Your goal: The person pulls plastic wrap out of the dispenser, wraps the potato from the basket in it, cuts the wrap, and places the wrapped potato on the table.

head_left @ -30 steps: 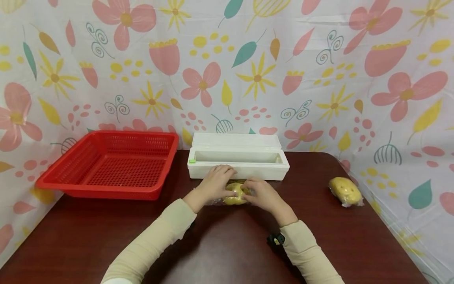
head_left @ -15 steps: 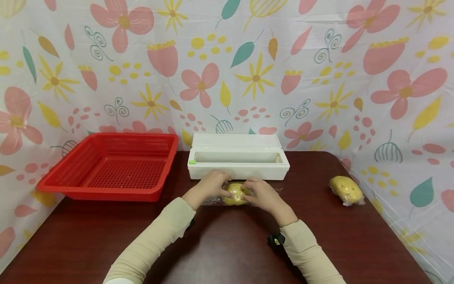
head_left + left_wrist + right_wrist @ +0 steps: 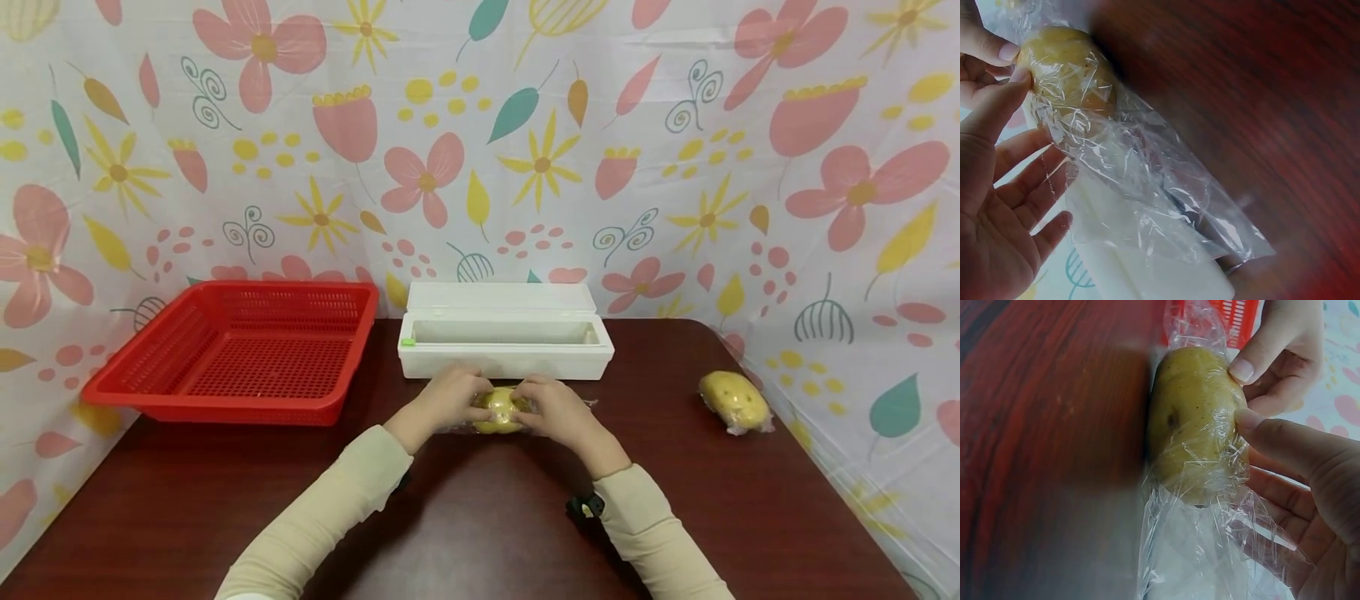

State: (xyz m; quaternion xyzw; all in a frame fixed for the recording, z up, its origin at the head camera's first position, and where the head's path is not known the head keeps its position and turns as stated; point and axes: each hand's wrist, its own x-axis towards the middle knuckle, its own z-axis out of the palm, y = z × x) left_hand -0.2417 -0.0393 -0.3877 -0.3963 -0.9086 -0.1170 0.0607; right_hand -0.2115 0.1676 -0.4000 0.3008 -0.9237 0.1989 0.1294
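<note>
A yellow potato (image 3: 495, 408) lies on the table in front of the white box, with clear cling film (image 3: 1166, 194) around it and loose film trailing off both ends. My left hand (image 3: 447, 402) holds its left side, thumb on the near face and fingers behind. From the other side my right hand (image 3: 555, 410) holds it in the same way. Both thumb tips press the wrapped potato (image 3: 1194, 425) close together in the right wrist view. In the left wrist view, some fingers of my left hand (image 3: 997, 181) spread against the film. The potato's far side is hidden.
Just behind the hands stands a long white box (image 3: 506, 363) with its lid raised and a small green tab at its left. A red perforated basket (image 3: 240, 408) sits at the left. Another film-wrapped potato (image 3: 735, 400) lies near the table's right edge. A floral curtain hangs behind.
My left hand has come slightly down and nearer to the potato, pressing the film in toward it. The right hand and the potato have barely moved.
</note>
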